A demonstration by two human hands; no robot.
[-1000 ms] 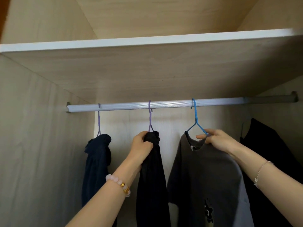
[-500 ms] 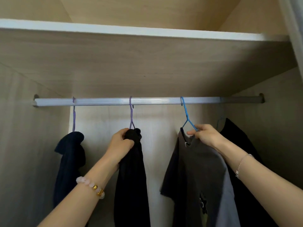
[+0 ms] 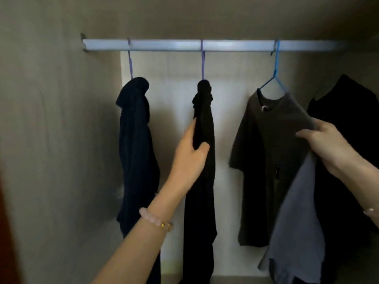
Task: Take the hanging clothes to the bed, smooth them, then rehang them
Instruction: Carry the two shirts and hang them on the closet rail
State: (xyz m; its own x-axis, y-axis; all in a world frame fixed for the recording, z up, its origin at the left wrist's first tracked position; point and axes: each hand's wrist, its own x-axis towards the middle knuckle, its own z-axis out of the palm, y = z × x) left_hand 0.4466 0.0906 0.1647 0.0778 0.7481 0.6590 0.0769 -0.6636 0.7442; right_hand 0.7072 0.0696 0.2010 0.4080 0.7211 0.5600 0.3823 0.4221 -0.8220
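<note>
You face a dim wardrobe interior; its beige side wall [image 3: 51,140] fills 9 o'clock; a paler back panel [image 3: 174,99] sits at centre; a silver rail [image 3: 225,45] spans 12 o'clock beneath the shelf underside [image 3: 205,15]; a blurred reddish strip [image 3: 6,232] edges 8 o'clock.

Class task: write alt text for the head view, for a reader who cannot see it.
A person's left hand grips a black garment and the right hand holds a grey T-shirt; both hang on a wardrobe rail beside a navy garment.

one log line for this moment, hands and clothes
left hand: grips black garment | right hand: pinches grey shirt | both garments: hanging from rail | stage: not yet taken down
</note>
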